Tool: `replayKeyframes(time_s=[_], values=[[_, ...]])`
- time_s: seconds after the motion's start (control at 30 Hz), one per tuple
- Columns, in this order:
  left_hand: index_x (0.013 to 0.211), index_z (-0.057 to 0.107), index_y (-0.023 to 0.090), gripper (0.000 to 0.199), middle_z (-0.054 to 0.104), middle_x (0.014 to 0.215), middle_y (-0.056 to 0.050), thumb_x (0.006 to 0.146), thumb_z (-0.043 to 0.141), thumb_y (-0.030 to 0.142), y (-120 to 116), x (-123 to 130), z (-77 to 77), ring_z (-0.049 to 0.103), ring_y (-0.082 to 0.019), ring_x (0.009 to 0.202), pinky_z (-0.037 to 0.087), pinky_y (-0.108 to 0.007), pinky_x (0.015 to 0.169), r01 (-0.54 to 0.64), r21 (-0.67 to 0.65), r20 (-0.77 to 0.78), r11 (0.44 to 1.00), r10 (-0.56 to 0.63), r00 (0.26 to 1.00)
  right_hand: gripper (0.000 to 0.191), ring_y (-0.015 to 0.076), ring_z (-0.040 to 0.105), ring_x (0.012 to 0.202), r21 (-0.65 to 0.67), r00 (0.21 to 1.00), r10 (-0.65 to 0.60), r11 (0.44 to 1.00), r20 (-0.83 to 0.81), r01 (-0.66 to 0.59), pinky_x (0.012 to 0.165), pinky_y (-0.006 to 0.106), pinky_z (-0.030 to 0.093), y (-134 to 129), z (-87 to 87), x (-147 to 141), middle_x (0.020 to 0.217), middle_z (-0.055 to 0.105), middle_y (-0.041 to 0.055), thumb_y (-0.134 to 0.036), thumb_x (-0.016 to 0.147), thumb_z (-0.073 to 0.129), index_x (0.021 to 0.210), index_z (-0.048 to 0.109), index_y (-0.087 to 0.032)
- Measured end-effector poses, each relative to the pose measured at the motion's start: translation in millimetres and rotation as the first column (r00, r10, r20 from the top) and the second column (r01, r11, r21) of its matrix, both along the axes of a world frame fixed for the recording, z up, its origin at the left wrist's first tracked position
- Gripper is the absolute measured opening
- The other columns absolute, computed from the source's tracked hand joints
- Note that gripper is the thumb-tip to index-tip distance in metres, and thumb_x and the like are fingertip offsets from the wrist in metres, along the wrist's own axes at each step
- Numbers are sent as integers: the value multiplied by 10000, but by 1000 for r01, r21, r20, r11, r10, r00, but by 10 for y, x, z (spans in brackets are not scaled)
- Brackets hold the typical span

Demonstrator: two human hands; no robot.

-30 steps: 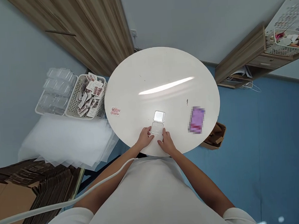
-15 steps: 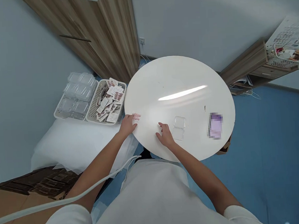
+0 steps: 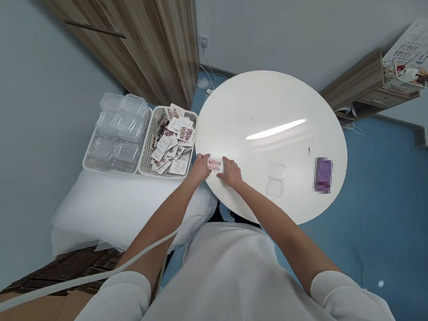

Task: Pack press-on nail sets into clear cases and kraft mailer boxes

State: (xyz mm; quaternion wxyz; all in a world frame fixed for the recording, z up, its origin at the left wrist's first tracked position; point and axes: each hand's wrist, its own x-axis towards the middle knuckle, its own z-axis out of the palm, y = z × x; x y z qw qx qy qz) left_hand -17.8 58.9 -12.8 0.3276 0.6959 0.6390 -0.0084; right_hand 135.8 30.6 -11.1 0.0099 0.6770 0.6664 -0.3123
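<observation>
Between my two hands, over the left part of the round white table, is a small white card with rows of pink press-on nails (image 3: 215,165). My left hand (image 3: 200,168) grips the card's left edge. My right hand (image 3: 231,172) has closed thumb and fingers on its right edge. To the right of my hands, an unfolded clear plastic case (image 3: 275,180) lies on the table. Left of the table, a white basket (image 3: 146,158) holds many similar cards (image 3: 170,140) in a loose heap.
A second basket (image 3: 85,157) with clear plastic cases (image 3: 118,130) stands farther left. A blurred purple object (image 3: 323,175) lies on the right of the table (image 3: 261,101). White wrapping (image 3: 103,200) and cardboard (image 3: 34,315) are at lower left. A pale cable (image 3: 108,274) crosses my left arm.
My right hand has moved left to the card and taken hold of its right edge. The card's face now shows more fully between both hands. The view has shifted slightly.
</observation>
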Motion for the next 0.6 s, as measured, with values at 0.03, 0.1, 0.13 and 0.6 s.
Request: replayKeyframes(time_s=[0.03, 0.1, 0.13, 0.6], values=[[1210, 368, 213, 592, 390, 1105, -86, 665, 594, 168, -1, -5, -10, 529, -217, 914, 418, -289, 736, -1, 5, 7, 1000, 1, 1000, 711, 255, 394, 1066, 10, 1000, -16, 1000, 8, 16, 852, 367, 323, 8, -25, -30, 1163, 423, 94, -376, 709, 591, 1300, 218, -244], [1199, 381, 209, 580, 397, 1105, -88, 662, 595, 157, -11, -8, -23, 527, -222, 919, 421, -296, 741, -2, 15, 21, 1000, 2, 1000, 687, 263, 399, 1053, 31, 998, -55, 998, 16, 55, 839, 382, 323, 9, -74, -74, 1137, 433, 95, -378, 701, 602, 1277, 250, -251], [1195, 384, 211, 573, 402, 1105, -88, 664, 592, 150, -20, -8, -29, 522, -225, 930, 422, -299, 745, 1, 23, 35, 1000, -2, 999, 663, 265, 401, 1047, 42, 997, -74, 996, 12, 73, 832, 387, 323, 5, -95, -88, 1127, 435, 94, -378, 701, 603, 1262, 270, -256], [1241, 356, 222, 578, 507, 1092, -98, 701, 554, 170, -148, 42, 41, 458, -282, 1043, 352, -420, 841, -58, 52, 25, 997, 57, 998, 721, 218, 424, 1001, -9, 958, -149, 988, -247, 151, 862, 420, 316, -22, -66, -55, 1046, 486, 26, -213, 627, 632, 1246, 268, -278]])
